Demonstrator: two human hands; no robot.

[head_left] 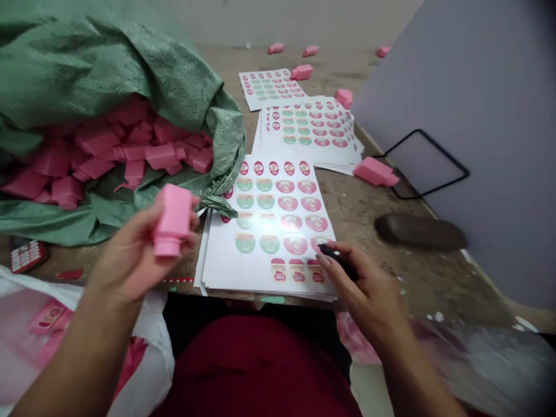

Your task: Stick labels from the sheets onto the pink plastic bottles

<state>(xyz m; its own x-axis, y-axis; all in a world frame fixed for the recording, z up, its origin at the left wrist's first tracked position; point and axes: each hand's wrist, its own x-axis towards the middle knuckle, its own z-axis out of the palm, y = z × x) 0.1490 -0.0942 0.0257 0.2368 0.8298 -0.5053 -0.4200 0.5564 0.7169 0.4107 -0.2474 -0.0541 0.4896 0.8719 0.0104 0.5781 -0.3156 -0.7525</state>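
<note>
A pink bottle [172, 217] is gripped in my left hand [145, 249], its neck pointing down. My right hand [365, 284] is closed on a small black object [339, 260] whose shape is partly hidden by the fingers. That hand rests at the lower right corner of a stack of sticker sheets [260, 269] printed with green, pink and red labels. To the left of the stack, a green woven sack [182, 75] lies open, with many pink bottles [134, 152] inside.
More sticker sheets [304, 150] lie farther back. Loose pink bottles, one nearby [374, 171], are scattered around. A brown case [420, 231] and black wire frame [419, 130] are at right. At lower left are a calculator [28, 255] and white bag [152, 359].
</note>
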